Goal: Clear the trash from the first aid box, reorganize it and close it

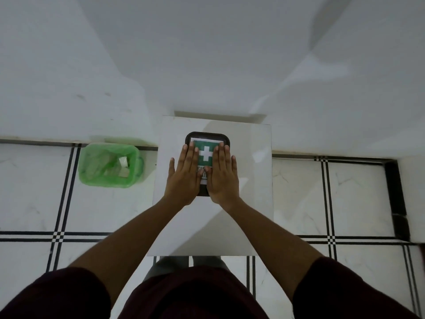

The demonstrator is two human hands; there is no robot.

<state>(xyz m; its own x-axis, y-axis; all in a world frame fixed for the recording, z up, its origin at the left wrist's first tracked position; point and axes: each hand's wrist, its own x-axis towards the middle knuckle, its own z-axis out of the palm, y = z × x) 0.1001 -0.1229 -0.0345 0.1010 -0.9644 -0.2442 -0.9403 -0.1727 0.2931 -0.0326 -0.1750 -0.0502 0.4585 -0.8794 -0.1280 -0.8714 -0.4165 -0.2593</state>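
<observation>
The first aid box (207, 137) is a dark, rounded-corner case with a green label and white cross on its lid. It lies shut on a small white table (248, 180). My left hand (184, 176) rests flat on the left half of the lid, fingers straight and together. My right hand (222, 174) lies flat on the right half in the same way. The thumbs nearly meet over the label's lower text. Neither hand grips anything. The box's contents are hidden under the lid.
A green bin (110, 166) lined with a green bag stands on the floor left of the table, with white paper scraps inside. A white wall rises behind the table. The floor is white tile with black lines.
</observation>
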